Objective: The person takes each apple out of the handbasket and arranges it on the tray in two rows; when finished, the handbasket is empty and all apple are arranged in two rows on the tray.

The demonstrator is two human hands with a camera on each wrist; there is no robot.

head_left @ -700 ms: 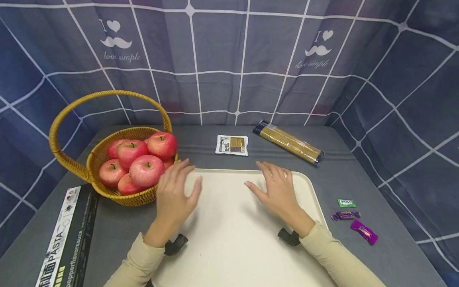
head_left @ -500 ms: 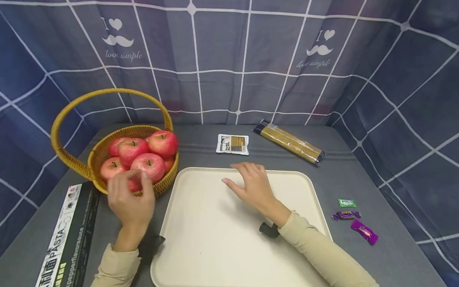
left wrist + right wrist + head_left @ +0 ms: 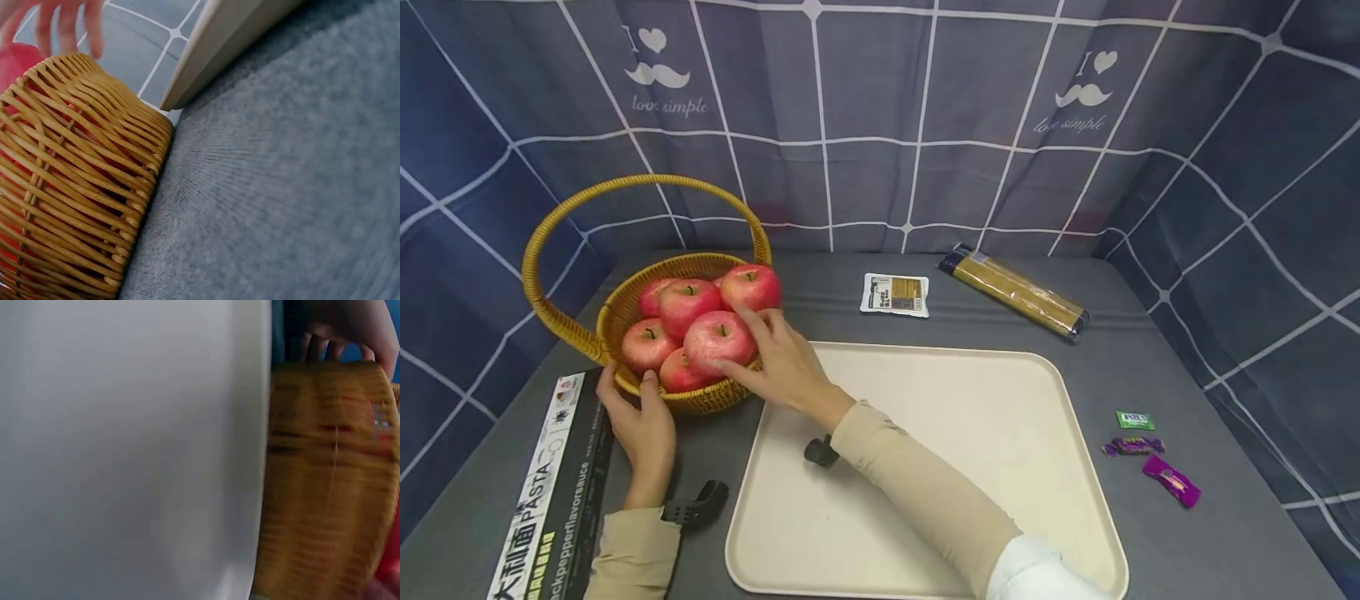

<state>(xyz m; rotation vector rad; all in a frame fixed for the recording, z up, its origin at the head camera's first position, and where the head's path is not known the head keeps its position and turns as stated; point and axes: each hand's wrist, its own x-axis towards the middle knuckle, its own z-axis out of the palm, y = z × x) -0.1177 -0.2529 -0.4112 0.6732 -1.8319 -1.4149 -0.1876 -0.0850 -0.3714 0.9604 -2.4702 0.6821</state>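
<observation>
My left hand [image 3: 643, 429] holds the near left side of a woven wicker basket [image 3: 703, 402], thumb at the rim and fingers along the outer wall. Red apples [image 3: 688, 307] are piled inside the basket. From the right, my right hand [image 3: 790, 367] reaches over the rim to the front apple [image 3: 718, 340], its thumb and fingers spread at that apple's right side. In the left wrist view the basket's woven wall [image 3: 75, 162] stands close, with the right hand's fingers [image 3: 69, 28] above it. The right wrist view shows the left hand [image 3: 356, 328] at the basket's far end.
A cream tray [image 3: 925, 467] lies right of the basket, under my right forearm. Left is a long black-and-white pasta box [image 3: 561, 492]. Behind the tray are a white sachet [image 3: 895, 295] and a spaghetti pack [image 3: 1015, 290]. Several wrapped candies [image 3: 1172, 481] lie at the right.
My left hand has moved left from over the tray to the basket's side and taken hold there. My right hand has crossed leftward over the tray to the front apple.
</observation>
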